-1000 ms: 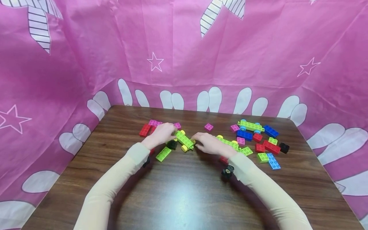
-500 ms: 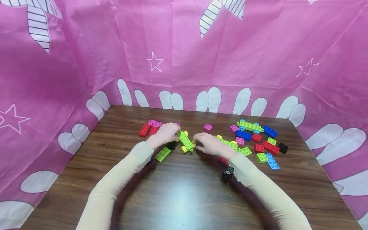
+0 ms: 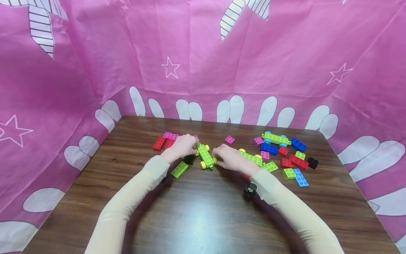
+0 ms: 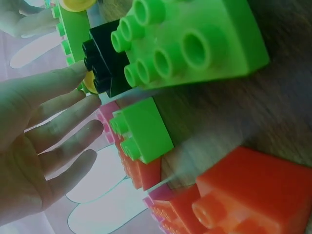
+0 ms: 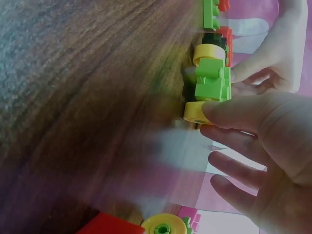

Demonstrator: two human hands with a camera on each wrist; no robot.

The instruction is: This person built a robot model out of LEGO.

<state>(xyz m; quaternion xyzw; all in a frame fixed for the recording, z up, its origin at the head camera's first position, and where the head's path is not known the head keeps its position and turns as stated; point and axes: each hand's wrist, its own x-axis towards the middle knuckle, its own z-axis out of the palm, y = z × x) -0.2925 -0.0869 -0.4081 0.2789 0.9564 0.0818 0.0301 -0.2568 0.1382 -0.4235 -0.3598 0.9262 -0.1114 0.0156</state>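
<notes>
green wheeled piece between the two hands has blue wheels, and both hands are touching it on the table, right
Not quite: the green wheeled piece has yellow wheels, as the head view and the right wrist view show. The rest holds: the left hand and the right hand both touch it on the table.

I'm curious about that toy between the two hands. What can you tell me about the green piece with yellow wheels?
The green wheeled base is a long, lime-green studded plate of glossy plastic on yellow wheels. It sits flat on the wooden table, angled slightly. The left hand touches its far end with its fingertips; the right hand touches its near end at a wheel. A black brick lies beside it.
</notes>
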